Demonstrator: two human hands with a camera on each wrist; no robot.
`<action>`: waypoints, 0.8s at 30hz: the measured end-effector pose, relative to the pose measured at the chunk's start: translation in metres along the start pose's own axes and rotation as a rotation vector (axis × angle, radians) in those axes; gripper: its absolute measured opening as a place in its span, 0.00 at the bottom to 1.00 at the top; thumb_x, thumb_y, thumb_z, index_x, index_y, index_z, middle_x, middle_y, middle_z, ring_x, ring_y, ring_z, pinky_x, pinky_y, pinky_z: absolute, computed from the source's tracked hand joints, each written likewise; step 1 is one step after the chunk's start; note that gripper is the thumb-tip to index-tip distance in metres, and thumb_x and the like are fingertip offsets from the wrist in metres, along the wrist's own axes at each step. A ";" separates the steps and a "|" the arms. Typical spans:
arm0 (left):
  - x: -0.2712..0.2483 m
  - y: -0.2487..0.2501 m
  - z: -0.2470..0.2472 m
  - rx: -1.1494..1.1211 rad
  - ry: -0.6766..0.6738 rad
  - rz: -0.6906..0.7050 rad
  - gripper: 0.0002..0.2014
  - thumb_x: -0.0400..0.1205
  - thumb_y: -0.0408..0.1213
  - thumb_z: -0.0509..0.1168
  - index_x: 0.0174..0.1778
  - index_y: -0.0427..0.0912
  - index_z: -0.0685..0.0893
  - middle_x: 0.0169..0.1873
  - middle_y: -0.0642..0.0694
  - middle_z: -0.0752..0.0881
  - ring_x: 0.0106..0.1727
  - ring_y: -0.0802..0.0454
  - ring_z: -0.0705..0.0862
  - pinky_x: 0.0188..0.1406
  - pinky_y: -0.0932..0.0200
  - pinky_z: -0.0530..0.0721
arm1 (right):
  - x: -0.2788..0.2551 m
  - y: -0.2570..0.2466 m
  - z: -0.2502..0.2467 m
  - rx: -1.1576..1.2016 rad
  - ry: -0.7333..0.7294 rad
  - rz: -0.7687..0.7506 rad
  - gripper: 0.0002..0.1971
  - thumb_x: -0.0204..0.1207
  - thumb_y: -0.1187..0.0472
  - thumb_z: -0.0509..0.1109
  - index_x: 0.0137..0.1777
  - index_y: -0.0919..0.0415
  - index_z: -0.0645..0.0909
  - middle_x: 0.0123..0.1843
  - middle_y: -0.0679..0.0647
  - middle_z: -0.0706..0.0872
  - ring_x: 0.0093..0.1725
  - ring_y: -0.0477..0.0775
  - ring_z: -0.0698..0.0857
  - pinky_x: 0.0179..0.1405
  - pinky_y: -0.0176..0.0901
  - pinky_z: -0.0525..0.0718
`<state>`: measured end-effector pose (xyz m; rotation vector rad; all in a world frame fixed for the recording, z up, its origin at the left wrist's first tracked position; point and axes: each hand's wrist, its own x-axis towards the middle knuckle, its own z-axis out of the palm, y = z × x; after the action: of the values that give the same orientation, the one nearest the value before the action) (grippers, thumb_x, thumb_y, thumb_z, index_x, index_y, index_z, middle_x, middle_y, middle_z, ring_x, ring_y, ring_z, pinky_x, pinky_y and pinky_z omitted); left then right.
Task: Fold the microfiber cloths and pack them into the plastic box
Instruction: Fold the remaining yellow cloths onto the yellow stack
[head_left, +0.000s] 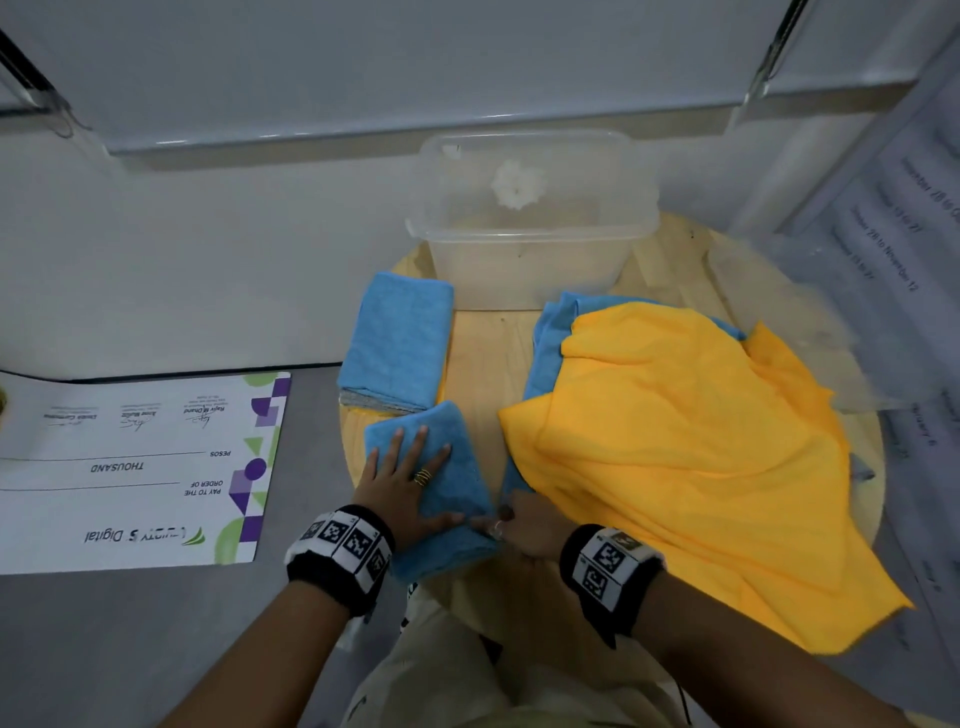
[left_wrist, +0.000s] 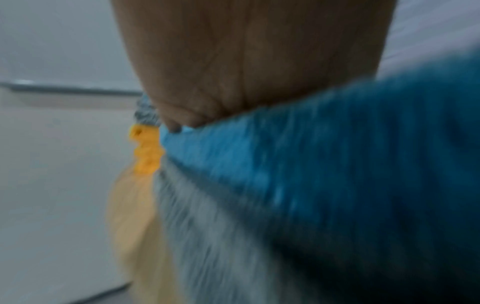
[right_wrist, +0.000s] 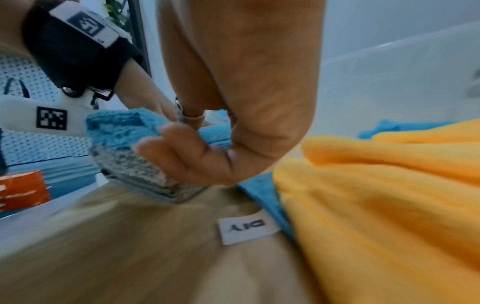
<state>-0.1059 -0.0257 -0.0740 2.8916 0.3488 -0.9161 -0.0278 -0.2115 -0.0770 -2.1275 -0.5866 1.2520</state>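
Now the left hand (head_left: 402, 480) lies flat, fingers straight, on the folded blue cloth (head_left: 457, 499), while the right hand (head_left: 524, 525) pinches its corner at 5 o'clock. To fold well, the person should keep the palm pressing and align the edges before creasing.

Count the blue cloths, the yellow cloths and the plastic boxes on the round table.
Blue cloths: 3 (folded stack top, being folded, under spread yellow)
Yellow cloths: 2 (spread, stack bottom)
Plastic boxes: 1
Grey layers: unclear, uncounted
Total: 6

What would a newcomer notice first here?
The big yellow cloth sprawled unfolded over the right of the round wooden table. Next, the left hand pressing flat on a folded blue cloth at the near edge. Behind, the clear plastic box holds no cloths.
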 end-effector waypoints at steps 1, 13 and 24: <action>-0.002 0.004 -0.008 0.028 -0.032 -0.015 0.60 0.51 0.85 0.26 0.80 0.59 0.34 0.82 0.48 0.34 0.83 0.40 0.36 0.80 0.36 0.43 | -0.002 0.006 -0.005 -0.012 0.032 -0.002 0.19 0.77 0.42 0.66 0.31 0.51 0.68 0.27 0.46 0.73 0.24 0.43 0.73 0.23 0.36 0.69; 0.078 0.130 -0.066 -0.299 -0.032 -0.025 0.39 0.79 0.63 0.57 0.75 0.33 0.64 0.73 0.34 0.68 0.72 0.38 0.71 0.69 0.46 0.72 | -0.057 0.145 -0.116 -0.406 0.630 0.316 0.26 0.77 0.50 0.68 0.74 0.56 0.70 0.78 0.63 0.65 0.74 0.69 0.66 0.65 0.57 0.73; 0.113 0.134 -0.079 -0.926 0.052 0.072 0.17 0.82 0.47 0.61 0.59 0.37 0.74 0.53 0.33 0.79 0.58 0.35 0.81 0.64 0.40 0.77 | -0.008 0.105 -0.256 -0.412 0.659 0.221 0.09 0.83 0.62 0.58 0.52 0.65 0.78 0.56 0.66 0.82 0.57 0.66 0.79 0.48 0.52 0.75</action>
<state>0.0599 -0.1226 -0.0728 2.0520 0.5004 -0.4702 0.2024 -0.3614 -0.0464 -2.8143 -0.3364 0.4759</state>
